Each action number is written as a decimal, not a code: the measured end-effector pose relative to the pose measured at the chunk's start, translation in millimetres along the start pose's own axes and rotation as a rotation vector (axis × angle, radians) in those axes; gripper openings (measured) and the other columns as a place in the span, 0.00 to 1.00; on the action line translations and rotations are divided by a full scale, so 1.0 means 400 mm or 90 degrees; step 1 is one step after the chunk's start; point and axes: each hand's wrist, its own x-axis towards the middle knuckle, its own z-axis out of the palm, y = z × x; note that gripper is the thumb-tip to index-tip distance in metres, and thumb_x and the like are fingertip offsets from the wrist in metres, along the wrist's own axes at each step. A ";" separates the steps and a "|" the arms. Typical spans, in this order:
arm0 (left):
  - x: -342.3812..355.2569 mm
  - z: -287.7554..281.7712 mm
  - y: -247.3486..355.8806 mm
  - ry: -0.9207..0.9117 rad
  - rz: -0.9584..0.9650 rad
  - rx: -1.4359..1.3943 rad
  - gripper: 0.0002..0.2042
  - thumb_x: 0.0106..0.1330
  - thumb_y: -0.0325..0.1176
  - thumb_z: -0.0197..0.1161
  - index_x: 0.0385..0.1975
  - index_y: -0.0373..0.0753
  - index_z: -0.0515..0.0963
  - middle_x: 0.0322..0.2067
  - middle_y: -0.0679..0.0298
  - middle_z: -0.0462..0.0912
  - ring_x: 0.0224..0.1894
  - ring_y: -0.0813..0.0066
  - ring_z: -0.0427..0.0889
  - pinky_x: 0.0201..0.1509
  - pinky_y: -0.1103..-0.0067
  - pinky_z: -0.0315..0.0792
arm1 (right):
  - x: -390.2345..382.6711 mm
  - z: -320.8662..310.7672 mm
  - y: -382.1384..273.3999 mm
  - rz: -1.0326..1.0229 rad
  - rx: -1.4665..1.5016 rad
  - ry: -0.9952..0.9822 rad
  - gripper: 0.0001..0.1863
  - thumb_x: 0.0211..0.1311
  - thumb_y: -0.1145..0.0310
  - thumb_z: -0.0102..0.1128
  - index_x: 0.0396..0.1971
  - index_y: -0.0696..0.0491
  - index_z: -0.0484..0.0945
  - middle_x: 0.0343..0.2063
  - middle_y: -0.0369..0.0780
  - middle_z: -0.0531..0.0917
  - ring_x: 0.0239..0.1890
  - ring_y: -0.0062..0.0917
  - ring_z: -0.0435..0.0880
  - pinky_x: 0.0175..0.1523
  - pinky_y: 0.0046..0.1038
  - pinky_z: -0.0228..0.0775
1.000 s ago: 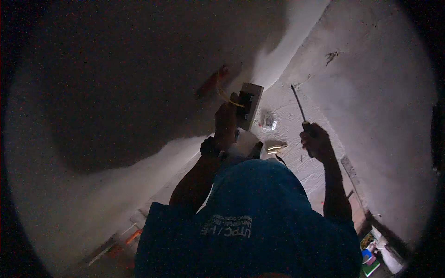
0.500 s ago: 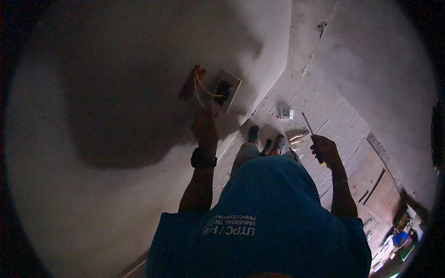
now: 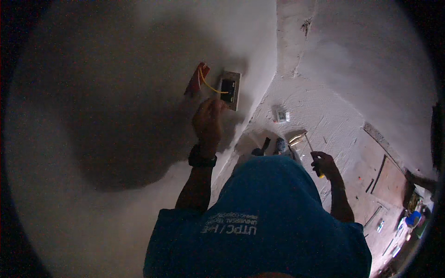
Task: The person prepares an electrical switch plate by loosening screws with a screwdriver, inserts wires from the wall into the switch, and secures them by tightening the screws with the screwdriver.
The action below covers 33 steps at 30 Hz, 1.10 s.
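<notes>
My left hand [image 3: 208, 120] is at the lower edge of a square switch box [image 3: 230, 90] set in the shadowed wall, fingers closed together; what they hold, if anything, is too dark to make out. A yellow wire [image 3: 211, 86] loops out of the box toward a reddish recess [image 3: 193, 84] beside it, with a pale wire there too. Lower right, my right hand [image 3: 324, 166] grips a screwdriver [image 3: 311, 146] with a dark and yellow handle, its long shaft pointing up.
A small clear-and-white package [image 3: 282, 116] and a pale metallic object [image 3: 295, 139] lie on the rough floor [image 3: 315, 116] near my feet [image 3: 280, 146]. Farther right are boards [image 3: 387, 185], dark bars and a cluttered pile with a blue item [image 3: 412, 219]. Walls rise on both sides.
My left hand has drawn down from over the box, uncovering it, and now touches near its lower edge. My right hand has moved lower with the screwdriver. The view has shifted, showing more floor.
</notes>
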 end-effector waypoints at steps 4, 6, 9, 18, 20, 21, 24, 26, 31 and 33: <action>-0.025 -0.042 -0.043 -0.027 -0.024 -0.069 0.13 0.64 0.35 0.58 0.39 0.30 0.75 0.34 0.62 0.80 0.36 0.75 0.78 0.43 0.79 0.73 | -0.029 0.178 -0.164 0.032 -0.289 0.121 0.28 0.58 0.58 0.59 0.56 0.57 0.66 0.22 0.42 0.81 0.17 0.22 0.77 0.23 0.24 0.69; -0.022 -0.061 -0.091 -0.041 -0.027 -0.063 0.13 0.64 0.35 0.57 0.41 0.30 0.74 0.36 0.61 0.79 0.38 0.74 0.77 0.45 0.78 0.72 | -0.017 0.222 -0.201 0.030 -0.168 0.178 0.26 0.59 0.60 0.58 0.54 0.58 0.68 0.23 0.41 0.81 0.17 0.19 0.76 0.22 0.23 0.67; -0.019 -0.042 -0.140 -0.044 0.087 -0.017 0.13 0.64 0.34 0.56 0.41 0.30 0.73 0.39 0.59 0.77 0.43 0.71 0.75 0.51 0.74 0.68 | 0.020 0.244 -0.166 -0.032 0.090 0.049 0.20 0.60 0.58 0.56 0.46 0.58 0.73 0.23 0.38 0.79 0.18 0.17 0.74 0.21 0.21 0.65; 0.095 0.002 -0.262 -0.096 0.031 -0.024 0.14 0.65 0.36 0.50 0.43 0.32 0.71 0.41 0.57 0.77 0.45 0.67 0.75 0.48 0.74 0.68 | 0.154 0.519 -0.247 -0.193 -0.143 0.024 0.13 0.59 0.62 0.58 0.34 0.56 0.72 0.27 0.39 0.81 0.28 0.21 0.80 0.29 0.25 0.72; 0.090 0.006 -0.222 -0.224 -0.237 -0.179 0.15 0.65 0.38 0.51 0.44 0.34 0.72 0.40 0.59 0.78 0.41 0.70 0.78 0.42 0.76 0.72 | 0.210 0.553 -0.283 -0.235 -0.072 0.051 0.14 0.59 0.61 0.58 0.36 0.57 0.73 0.29 0.39 0.81 0.29 0.21 0.81 0.29 0.25 0.73; 0.087 0.009 -0.204 -0.231 -0.230 -0.180 0.15 0.65 0.38 0.51 0.44 0.34 0.72 0.40 0.59 0.78 0.41 0.70 0.78 0.42 0.76 0.72 | 0.233 0.569 -0.302 -0.272 0.000 0.066 0.15 0.59 0.61 0.58 0.38 0.57 0.73 0.30 0.40 0.82 0.30 0.21 0.82 0.30 0.24 0.74; 0.049 0.000 -0.181 -0.290 -0.259 -0.225 0.16 0.63 0.40 0.53 0.45 0.35 0.72 0.39 0.62 0.79 0.39 0.74 0.80 0.39 0.79 0.73 | 0.199 0.637 -0.397 -0.260 -0.034 0.130 0.17 0.59 0.60 0.59 0.40 0.57 0.73 0.28 0.38 0.82 0.28 0.20 0.81 0.29 0.23 0.74; 0.032 0.007 -0.133 -0.344 -0.271 -0.283 0.17 0.64 0.39 0.53 0.48 0.37 0.71 0.42 0.61 0.78 0.45 0.69 0.78 0.47 0.73 0.72 | 0.196 0.641 -0.411 -0.266 -0.043 0.119 0.17 0.58 0.59 0.60 0.41 0.56 0.74 0.27 0.37 0.82 0.28 0.20 0.81 0.29 0.22 0.74; 0.021 0.018 -0.106 -0.373 -0.240 -0.309 0.17 0.65 0.39 0.53 0.49 0.37 0.71 0.44 0.60 0.78 0.45 0.69 0.78 0.48 0.74 0.72 | 0.216 0.642 -0.418 -0.443 -0.179 0.278 0.14 0.57 0.61 0.62 0.33 0.57 0.75 0.22 0.39 0.82 0.25 0.21 0.81 0.28 0.26 0.73; 0.011 0.022 -0.111 -0.385 -0.233 -0.330 0.16 0.65 0.38 0.53 0.49 0.37 0.71 0.45 0.60 0.78 0.45 0.69 0.78 0.48 0.74 0.72 | 0.229 0.632 -0.439 -0.531 -0.186 0.287 0.14 0.56 0.61 0.62 0.31 0.58 0.75 0.22 0.40 0.82 0.25 0.21 0.81 0.30 0.26 0.73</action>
